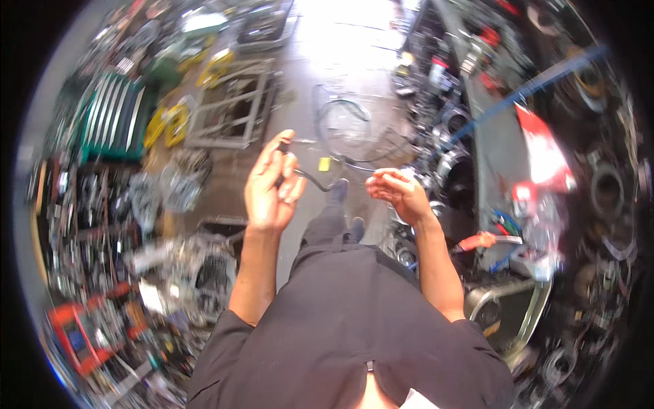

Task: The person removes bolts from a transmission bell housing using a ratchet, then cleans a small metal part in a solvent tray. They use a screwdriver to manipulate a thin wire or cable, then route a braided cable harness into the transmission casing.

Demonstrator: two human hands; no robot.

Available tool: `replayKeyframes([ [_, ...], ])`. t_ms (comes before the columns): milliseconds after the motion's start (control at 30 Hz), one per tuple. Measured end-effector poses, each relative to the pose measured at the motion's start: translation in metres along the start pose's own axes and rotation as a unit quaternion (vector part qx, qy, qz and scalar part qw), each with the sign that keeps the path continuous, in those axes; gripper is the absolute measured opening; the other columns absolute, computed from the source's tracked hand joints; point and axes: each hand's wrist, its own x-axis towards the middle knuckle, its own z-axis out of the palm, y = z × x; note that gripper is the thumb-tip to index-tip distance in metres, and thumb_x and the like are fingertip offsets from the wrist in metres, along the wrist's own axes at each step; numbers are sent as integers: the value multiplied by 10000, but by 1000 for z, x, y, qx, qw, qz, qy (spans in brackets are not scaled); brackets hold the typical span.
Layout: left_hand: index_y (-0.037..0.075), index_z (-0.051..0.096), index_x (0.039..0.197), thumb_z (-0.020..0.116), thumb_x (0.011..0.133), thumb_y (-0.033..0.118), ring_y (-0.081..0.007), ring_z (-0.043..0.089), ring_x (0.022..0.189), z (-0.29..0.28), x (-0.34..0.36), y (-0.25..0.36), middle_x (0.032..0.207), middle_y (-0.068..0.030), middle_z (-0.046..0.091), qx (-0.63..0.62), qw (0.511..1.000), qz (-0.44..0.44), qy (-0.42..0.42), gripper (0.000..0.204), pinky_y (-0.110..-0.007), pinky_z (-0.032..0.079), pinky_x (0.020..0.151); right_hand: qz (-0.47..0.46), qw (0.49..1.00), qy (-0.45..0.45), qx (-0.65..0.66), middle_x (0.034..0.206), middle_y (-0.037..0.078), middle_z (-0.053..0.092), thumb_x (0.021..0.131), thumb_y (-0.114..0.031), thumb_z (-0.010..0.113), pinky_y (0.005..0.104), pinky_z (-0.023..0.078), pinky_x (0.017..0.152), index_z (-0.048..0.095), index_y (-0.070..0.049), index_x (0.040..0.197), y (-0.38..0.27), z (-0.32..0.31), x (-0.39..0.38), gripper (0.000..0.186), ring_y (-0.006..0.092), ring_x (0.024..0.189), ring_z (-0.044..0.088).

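My left hand [271, 187] is raised in front of me, its fingers bent around a thin black cable [315, 180]. One dark end of the cable shows near the fingertips, and the rest hangs toward my feet. A small yellow tag [324, 163] appears beside the cable. Further right, my right hand [403, 196] is held up with its fingers loosely bent and nothing visible in them. A dark stretch of cable passes close to its fingertips; whether they touch is blurred. More cable loops [347, 112] lie ahead, over the floor.
Metal parts crowd both sides of the narrow aisle. On the left are a grey metal frame [231, 102], a green ribbed case [112, 117] and a red box [78, 337]. A grey bench edge [485, 157] with an orange-handled tool [477, 241] runs along the right.
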Motion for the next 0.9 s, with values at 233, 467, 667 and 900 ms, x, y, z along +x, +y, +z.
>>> replayKeyframes([
  [233, -1, 435, 1474, 455, 1105, 163, -65, 330, 500, -59, -157, 23, 778, -21, 462, -136, 977, 140, 87, 404, -223, 297, 448, 142, 965, -219, -29, 1201, 209, 706, 1009, -151, 626, 402, 576, 878, 599, 59, 1326, 94, 112, 17, 381, 265, 973, 721],
  [467, -19, 495, 1420, 480, 1090, 130, -79, 350, 537, -106, -293, 14, 771, -37, 482, -63, 965, 198, 158, 363, -239, 300, 484, 213, 951, -221, 26, 1136, 113, 705, 1017, -198, 633, 371, 539, 904, 593, 9, 1336, 164, 191, 10, 382, 226, 986, 673],
  [667, 70, 560, 1424, 483, 1083, 109, -48, 430, 578, -145, -408, 8, 996, -73, 713, 189, 925, 137, 298, 352, -229, 397, 524, 253, 923, -273, -94, 1034, 129, 725, 1011, -218, 648, 352, 548, 847, 656, 18, 1242, 257, 279, -18, 331, 219, 910, 684],
  [900, 71, 612, 1360, 528, 1067, 122, -264, 718, 1084, -193, -495, 11, 1111, -134, 750, 424, 857, 125, 265, 309, -379, 535, 944, 29, 876, -202, -437, 811, 62, 726, 943, -201, 766, 259, 522, 664, 726, 4, 934, 372, 344, -69, 210, 111, 703, 650],
])
